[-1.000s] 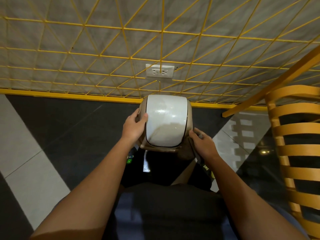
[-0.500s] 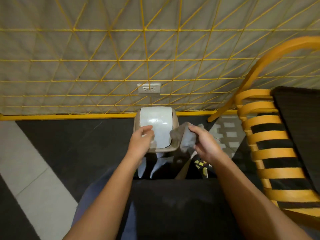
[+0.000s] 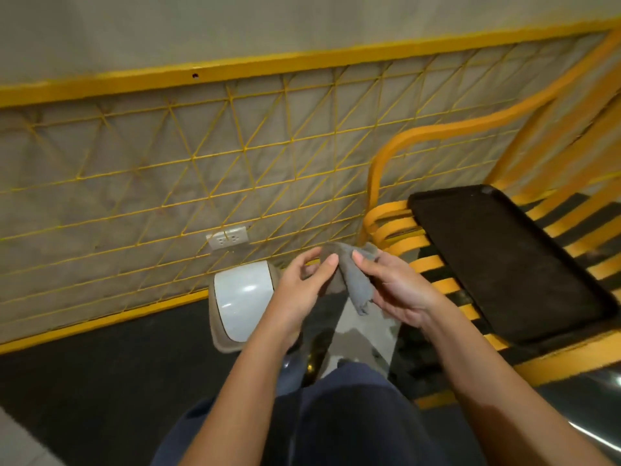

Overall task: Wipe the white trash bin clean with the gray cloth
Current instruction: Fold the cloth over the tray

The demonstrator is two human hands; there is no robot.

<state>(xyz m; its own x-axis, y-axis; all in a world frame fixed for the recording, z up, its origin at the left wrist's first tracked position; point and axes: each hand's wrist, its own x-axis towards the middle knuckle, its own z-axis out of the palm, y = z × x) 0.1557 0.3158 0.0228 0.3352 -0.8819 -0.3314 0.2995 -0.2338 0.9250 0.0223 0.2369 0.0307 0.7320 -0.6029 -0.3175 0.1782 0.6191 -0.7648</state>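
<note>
The white trash bin [image 3: 240, 299] with its glossy swing lid and beige rim stands on the dark floor against the wall, left of my hands. The gray cloth [image 3: 356, 280] hangs crumpled in the air between both hands, above and to the right of the bin. My right hand [image 3: 398, 287] pinches the cloth's upper right part. My left hand [image 3: 300, 290] holds its left edge between thumb and fingers, and its wrist covers the bin's right side. Neither hand touches the bin.
A yellow wire grid [image 3: 201, 183] covers the wall, with a white power socket [image 3: 228, 237] just above the bin. A yellow slatted bench [image 3: 420, 264] with a black cushion [image 3: 504, 264] stands at the right. My dark-clothed legs fill the bottom.
Both hands have left the bin and risen with the cloth, which the left hand now also holds. The camera has lifted and swung right, so the bin sits lower left.
</note>
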